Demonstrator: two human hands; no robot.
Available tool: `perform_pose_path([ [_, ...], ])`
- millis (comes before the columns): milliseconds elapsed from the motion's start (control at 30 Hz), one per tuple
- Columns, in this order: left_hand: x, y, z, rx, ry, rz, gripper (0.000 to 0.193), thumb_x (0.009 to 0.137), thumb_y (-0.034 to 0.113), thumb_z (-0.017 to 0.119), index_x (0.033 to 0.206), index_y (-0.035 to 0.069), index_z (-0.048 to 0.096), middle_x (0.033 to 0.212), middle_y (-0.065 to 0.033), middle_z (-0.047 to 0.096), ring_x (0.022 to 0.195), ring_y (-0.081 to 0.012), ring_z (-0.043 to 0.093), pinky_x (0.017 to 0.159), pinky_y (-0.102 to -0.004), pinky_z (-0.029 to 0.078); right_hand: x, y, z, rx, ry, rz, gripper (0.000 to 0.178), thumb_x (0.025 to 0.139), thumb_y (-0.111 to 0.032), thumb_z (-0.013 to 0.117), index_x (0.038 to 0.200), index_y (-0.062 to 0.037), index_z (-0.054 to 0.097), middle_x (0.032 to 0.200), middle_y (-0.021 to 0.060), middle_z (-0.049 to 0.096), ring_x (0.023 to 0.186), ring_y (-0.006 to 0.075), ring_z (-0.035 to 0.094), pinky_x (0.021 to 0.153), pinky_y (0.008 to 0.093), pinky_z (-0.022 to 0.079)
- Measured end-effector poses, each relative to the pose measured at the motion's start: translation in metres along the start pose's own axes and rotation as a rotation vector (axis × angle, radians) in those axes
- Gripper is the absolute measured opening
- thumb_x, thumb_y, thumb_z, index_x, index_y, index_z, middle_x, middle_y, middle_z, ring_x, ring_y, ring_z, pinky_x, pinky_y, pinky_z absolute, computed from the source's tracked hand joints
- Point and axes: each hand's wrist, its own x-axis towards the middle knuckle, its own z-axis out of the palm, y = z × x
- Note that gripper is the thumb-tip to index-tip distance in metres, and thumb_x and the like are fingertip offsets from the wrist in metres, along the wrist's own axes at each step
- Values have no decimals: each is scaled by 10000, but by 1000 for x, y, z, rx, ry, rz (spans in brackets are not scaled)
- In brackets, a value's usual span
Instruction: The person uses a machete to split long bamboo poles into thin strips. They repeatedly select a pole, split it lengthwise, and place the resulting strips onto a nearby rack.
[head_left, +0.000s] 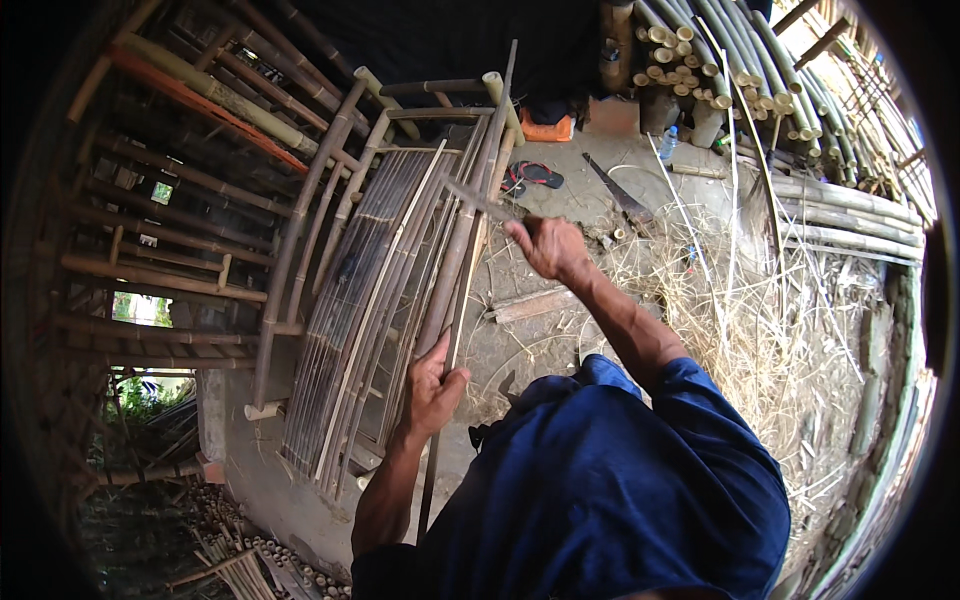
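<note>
My right hand [552, 247] is closed round the handle of a knife [478, 203]. Its blade, smeared by motion, points left across the bamboo near the frame's right side. My left hand [433, 392] is closed on a long bamboo strip [458, 345], beside the lower end of a thicker bamboo pole [458, 255]. Left of both hands stands a bamboo frame [368, 140], with a panel of thin, parallel bamboo slats [345, 290] lying along it. How the strip sits inside my left palm is hidden.
Shavings [690, 330] litter the floor on the right. A saw [618, 190], flip-flops [537, 175] and a plastic bottle [668, 142] lie or stand ahead. Bamboo poles [690, 50] are stacked at the far right. A bamboo rack [180, 280] stands at the left.
</note>
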Motion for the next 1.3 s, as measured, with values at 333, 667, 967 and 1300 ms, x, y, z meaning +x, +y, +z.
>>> perform_pose_path([
  [333, -63, 29, 2, -135, -54, -86, 668, 928, 2, 549, 1533, -53, 273, 624, 48, 494, 494, -22, 416, 467, -204, 342, 33, 27, -50, 97, 126, 53, 746, 1009, -644, 316, 865, -24, 705, 657, 239, 648, 632, 408, 668, 555, 548, 508],
  [667, -122, 44, -20, 176, -86, -14, 654, 902, 33, 597, 1484, -104, 331, 604, 40, 444, 540, -28, 386, 496, -215, 311, 108, 75, -126, 3, 272, 92, 852, 955, -734, 313, 892, 25, 696, 841, 330, 658, 905, 485, 655, 808, 544, 505],
  [967, -204, 81, -48, 1205, -54, 66, 397, 745, 13, 649, 1140, -15, 681, 500, -10, 537, 413, -135, 546, 425, -289, 452, 187, 149, -251, -78, 534, 356, 953, 909, -796, 293, 1161, 41, 671, 1131, 359, 632, 1140, 466, 606, 949, 511, 474],
  [1300, -88, 54, -45, 334, 100, -23, 357, 1024, 178, 490, 1313, 15, 623, 550, 45, 408, 474, -48, 419, 459, -239, 341, 110, 83, -178, 130, 515, 215, 929, 931, -780, 299, 941, 54, 707, 834, 309, 674, 866, 445, 674, 795, 504, 495],
])
